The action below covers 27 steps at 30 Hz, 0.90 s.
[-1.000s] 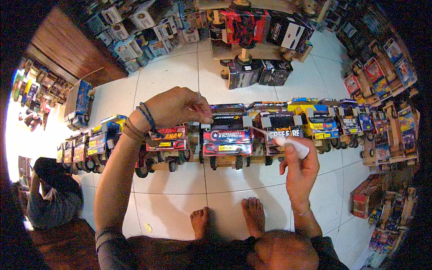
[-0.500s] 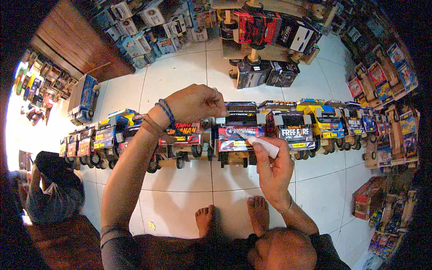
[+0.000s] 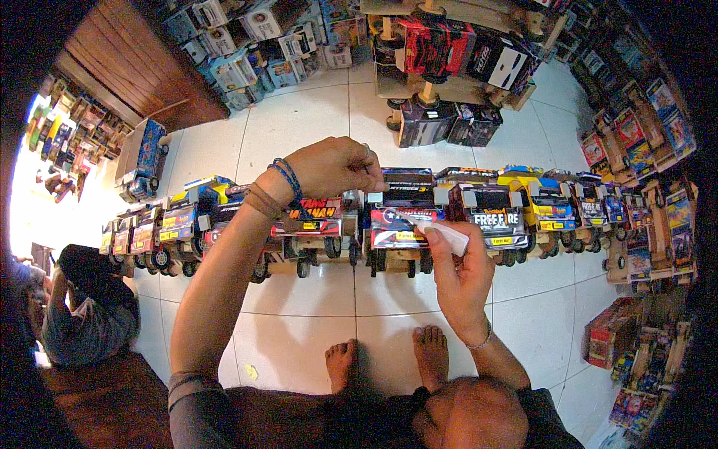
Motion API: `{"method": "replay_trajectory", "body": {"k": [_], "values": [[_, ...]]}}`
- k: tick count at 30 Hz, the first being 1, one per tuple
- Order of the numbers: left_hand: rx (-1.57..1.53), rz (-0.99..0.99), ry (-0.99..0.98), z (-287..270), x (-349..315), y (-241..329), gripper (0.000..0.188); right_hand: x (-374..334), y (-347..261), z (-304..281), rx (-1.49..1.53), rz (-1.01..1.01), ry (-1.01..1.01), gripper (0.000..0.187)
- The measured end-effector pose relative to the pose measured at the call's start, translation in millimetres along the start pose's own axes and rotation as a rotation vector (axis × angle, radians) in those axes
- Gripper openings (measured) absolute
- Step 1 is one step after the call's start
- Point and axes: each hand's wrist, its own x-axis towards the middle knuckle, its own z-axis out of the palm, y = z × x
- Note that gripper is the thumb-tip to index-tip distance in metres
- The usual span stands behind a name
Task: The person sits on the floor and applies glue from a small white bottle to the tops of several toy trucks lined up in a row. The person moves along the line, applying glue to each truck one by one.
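Observation:
A black, red and white toy truck [image 3: 394, 236] with printed panels stands in front of me in a long row of similar trucks. My left hand [image 3: 340, 168] reaches over to its upper left corner, thumb and fingers pinched together near a small pale square tab [image 3: 375, 197] on the truck's side. What lies between those fingertips, if anything, is too small to make out. At the truck's lower right, my right hand [image 3: 462, 280] is closed on a small white tapered object [image 3: 451, 240]. Its narrow end points at the truck's front panel; whether it is a tube or folded paper I cannot tell.
More toy trucks [image 3: 490, 221] flank this one on both sides. Stacked boxes and trucks [image 3: 437, 49] stand beyond on the tiled floor [image 3: 292, 127]. Toy trucks line the right side [image 3: 639, 142]. A person in grey [image 3: 90, 322] sits at the left. My bare feet [image 3: 431, 359] are below.
The whole view has shifted a little, so the row appears slightly further right. Both hands keep nearly the same places at the truck; the white object in my right hand has turned slightly.

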Motion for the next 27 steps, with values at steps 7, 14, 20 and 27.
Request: {"method": "replay_trajectory", "body": {"k": [7, 14, 20, 27], "values": [[0.056, -0.017, -0.039, -3.5, 0.4, 2.7, 0.029, 3.0, -5.2, -1.6, -0.014, 0.057, -0.057, 0.019], [0.034, 0.013, -0.009, -2.3, 0.3, -0.9, 0.028, 2.4, -4.2, -1.2, 0.006, 0.019, -0.05, 0.019], [0.004, 0.029, -0.001, -1.1, 0.6, -1.6, 0.026, 5.0, 4.2, 4.1, 0.046, -0.06, 0.017, 0.02], [0.008, -0.041, -0.031, -3.3, 0.2, 3.5, 0.029, 3.8, -2.5, -1.9, 0.005, -0.003, -0.057, 0.018]]}}
